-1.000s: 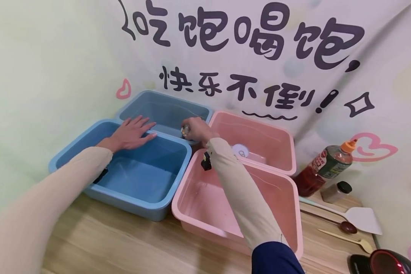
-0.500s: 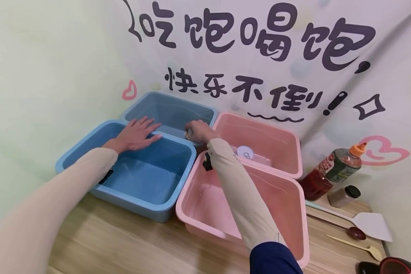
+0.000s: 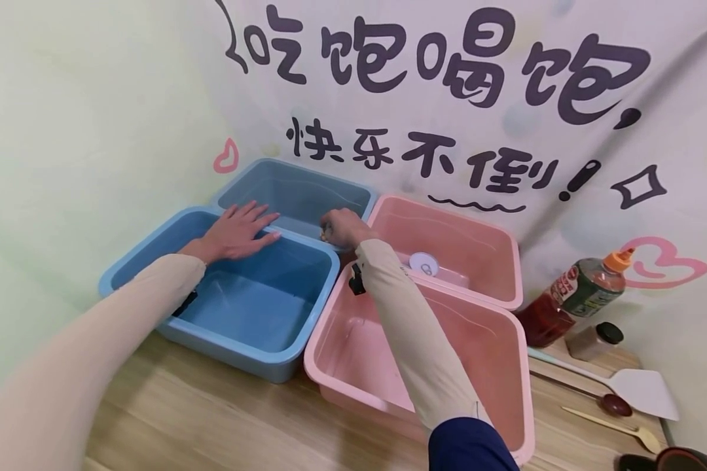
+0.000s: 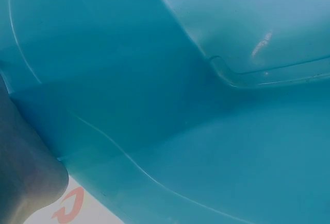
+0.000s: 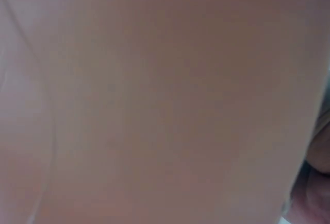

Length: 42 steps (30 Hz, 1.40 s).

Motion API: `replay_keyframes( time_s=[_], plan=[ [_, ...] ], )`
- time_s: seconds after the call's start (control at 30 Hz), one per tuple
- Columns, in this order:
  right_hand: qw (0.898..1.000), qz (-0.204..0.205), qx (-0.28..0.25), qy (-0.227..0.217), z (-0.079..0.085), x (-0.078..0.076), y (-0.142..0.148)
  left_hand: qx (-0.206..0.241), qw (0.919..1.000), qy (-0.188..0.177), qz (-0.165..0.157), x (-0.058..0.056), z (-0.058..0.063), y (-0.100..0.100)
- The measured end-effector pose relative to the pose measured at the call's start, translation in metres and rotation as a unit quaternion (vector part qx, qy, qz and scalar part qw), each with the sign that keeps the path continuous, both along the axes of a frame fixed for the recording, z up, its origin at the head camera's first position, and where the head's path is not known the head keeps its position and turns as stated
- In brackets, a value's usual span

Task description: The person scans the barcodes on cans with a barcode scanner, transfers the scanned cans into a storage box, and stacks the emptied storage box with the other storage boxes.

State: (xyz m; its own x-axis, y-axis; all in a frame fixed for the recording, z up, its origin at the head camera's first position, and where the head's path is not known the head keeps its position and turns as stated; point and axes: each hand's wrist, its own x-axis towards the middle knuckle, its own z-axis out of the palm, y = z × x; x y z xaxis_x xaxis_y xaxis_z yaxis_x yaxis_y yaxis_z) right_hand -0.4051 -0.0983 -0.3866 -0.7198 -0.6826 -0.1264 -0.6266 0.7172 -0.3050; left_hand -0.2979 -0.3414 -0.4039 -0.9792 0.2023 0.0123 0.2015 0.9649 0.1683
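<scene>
In the head view my left hand (image 3: 238, 233) lies with fingers spread over the shared rims of the front blue bin (image 3: 247, 354) and the rear blue bin (image 3: 306, 171). Part of this hand shows at the lower left of the left wrist view, beside the bin's blue inner wall (image 4: 129, 80). My right hand (image 3: 347, 227) is curled at the near right corner of the rear blue bin. It grips a small object with a yellowish, shiny end (image 3: 326, 232), mostly hidden by the fingers. A blurred pink wall (image 5: 154, 100) fills most of the right wrist view.
Two pink bins stand at the right, one in front (image 3: 359, 400) and one behind (image 3: 448, 208), holding a white round disc (image 3: 424, 264). Beyond stand a red sauce bottle (image 3: 571, 297), a black-lidded jar (image 3: 595, 340), a white spatula (image 3: 645, 391) and two spoons.
The head view has shifted slightly, so the scene sits a little further right. The right hand has turned slightly, showing less of the object; the left hand keeps its place.
</scene>
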Motion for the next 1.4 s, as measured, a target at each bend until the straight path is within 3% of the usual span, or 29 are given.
replay_keyframes(
  time_s=[0.57,0.77,0.97,1.4],
  plan=[
    [0.998,0.006,0.052,0.018,0.005,0.005,-0.004,-0.001,1.0000,0.001,-0.004,-0.002,-0.003,0.000],
    [0.999,0.000,0.033,-0.004,0.007,0.004,-0.001,-0.001,1.0000,0.000,-0.005,-0.003,-0.004,-0.001],
    [0.999,-0.011,-0.008,-0.035,0.023,0.009,0.007,-0.001,1.0000,-0.001,-0.005,-0.002,-0.002,-0.001],
    [0.996,0.021,-0.087,-0.023,0.059,0.014,0.054,-0.003,0.9999,-0.007,-0.007,-0.001,0.002,0.003]
  ],
)
